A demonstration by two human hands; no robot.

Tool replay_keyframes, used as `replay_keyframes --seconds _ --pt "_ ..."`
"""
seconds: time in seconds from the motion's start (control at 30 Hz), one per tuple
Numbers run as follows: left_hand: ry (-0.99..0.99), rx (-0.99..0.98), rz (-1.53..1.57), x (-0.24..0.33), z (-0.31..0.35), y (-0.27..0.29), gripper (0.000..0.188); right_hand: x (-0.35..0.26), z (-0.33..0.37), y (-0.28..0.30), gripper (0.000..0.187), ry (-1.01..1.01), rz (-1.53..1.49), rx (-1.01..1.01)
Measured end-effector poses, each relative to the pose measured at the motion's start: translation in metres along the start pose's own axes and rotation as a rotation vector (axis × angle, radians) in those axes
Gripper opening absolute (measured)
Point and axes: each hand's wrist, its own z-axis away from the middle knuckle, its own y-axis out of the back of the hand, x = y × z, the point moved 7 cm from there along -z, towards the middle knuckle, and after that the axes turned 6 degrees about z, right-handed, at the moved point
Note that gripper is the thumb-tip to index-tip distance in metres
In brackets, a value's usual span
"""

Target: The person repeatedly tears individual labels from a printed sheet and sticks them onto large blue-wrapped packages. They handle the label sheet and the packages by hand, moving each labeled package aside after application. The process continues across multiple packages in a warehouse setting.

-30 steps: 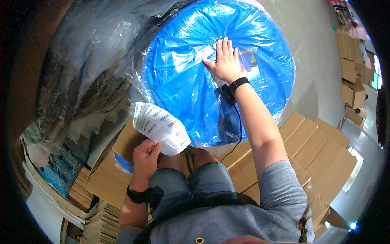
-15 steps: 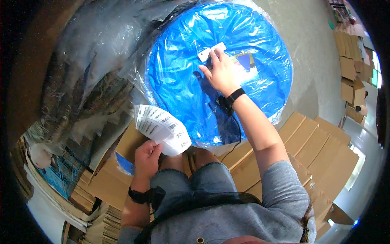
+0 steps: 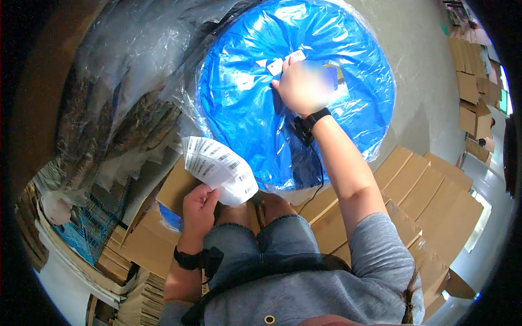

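Observation:
In front of me lies a large round blue bundle (image 3: pixel 244 103) wrapped in clear plastic. My right hand (image 3: pixel 305 87) rests over its upper middle; a blur covers much of the hand, but the thumb and fingertips show apart. The fingertips touch a small white barcode label (image 3: pixel 295 56) on the plastic, with another white patch beside it. Right of this hand, a printed insert (image 3: pixel 341 89) shows partly under the wrap. Lower left, my left hand (image 3: pixel 199 212) pinches a curved white sheet of barcode labels (image 3: pixel 217 165) between thumb and fingers, at the bundle's near edge.
Crumpled clear plastic (image 3: pixel 136 49) covers long bundled goods at the left. Flat brown cartons (image 3: pixel 418 190) are stacked at the right, and a cardboard box (image 3: pixel 176 187) stands beside my left hand. Grey floor (image 3: pixel 418 70) lies beyond the blue bundle. More cartons (image 3: pixel 467 87) stand far right.
My right hand has shifted slightly within the label area, its fingers less spread to view and now blurred. The left hand still holds the label sheet, nearly unmoved.

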Motion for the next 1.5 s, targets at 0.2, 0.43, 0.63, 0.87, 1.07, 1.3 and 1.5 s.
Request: replay_keyframes --seconds 0.2,0.43,0.63,0.87,1.07,1.3,1.5 --pt "-0.019 0.018 -0.015 -0.002 0.001 0.001 0.01 0.008 -0.014 0.01 0.052 0.035 -0.075 0.047" --pt "0.001 0.022 -0.021 0.004 0.003 -0.001 0.011 0.01 -0.012 -0.013 0.058 0.003 -0.007 -0.024" --pt "-0.008 0.024 -0.077 0.007 0.003 0.001 0.011 0.005 -0.008 0.007 0.061 0.019 -0.12 0.041" --pt "-0.059 0.056 -0.152 0.001 -0.001 -0.001 0.011 0.03 -0.021 -0.003 0.059 -0.06 -0.207 0.008" --pt "0.006 0.208 -0.053 0.015 -0.015 0.005 0.012 0.098 0.031 0.038 0.054 -0.201 -0.442 0.242" --pt "-0.15 0.137 0.152 0.033 -0.055 -0.005 0.018 0.296 0.195 0.019 0.043 -0.937 -0.502 0.245" --pt "-0.156 0.207 0.093 0.037 -0.052 -0.011 0.016 0.286 0.191 -0.002 0.04 -0.956 -0.794 0.032"
